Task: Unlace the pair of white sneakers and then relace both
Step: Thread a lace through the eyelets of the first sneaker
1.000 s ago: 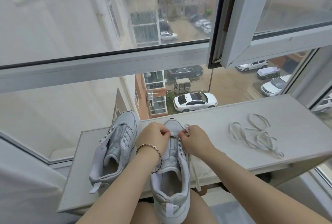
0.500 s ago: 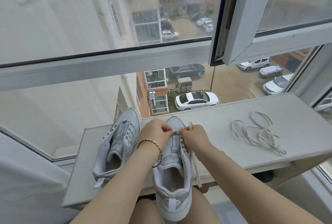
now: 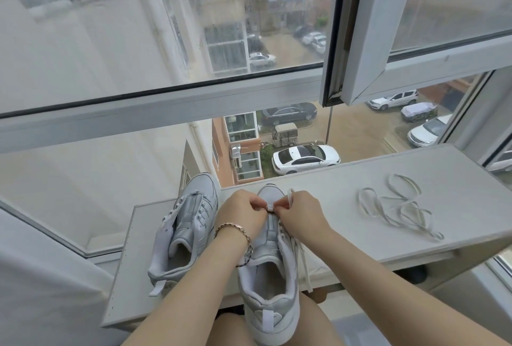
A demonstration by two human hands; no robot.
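Pinching lace [image 3: 304, 262] at toe-end eyelets: left grip [image 3: 243, 211] and right grip [image 3: 297, 212] both clenched on it. The sneaker [image 3: 270, 271] lies lengthwise from grips back toward body; slack trails nearer right grip.

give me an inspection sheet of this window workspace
surface: white shelf along the window
job's things: unlaced sneaker on the left; second sneaker in the middle, heel past the near edge, lace trailing down its side; loose lace lying to the right
clutter: nothing seen
grippers: left hand and right hand both pinch the lace at the front eyelets
cables: nothing seen
surroundings: open window sash, rain-streaked glass, parked cars below
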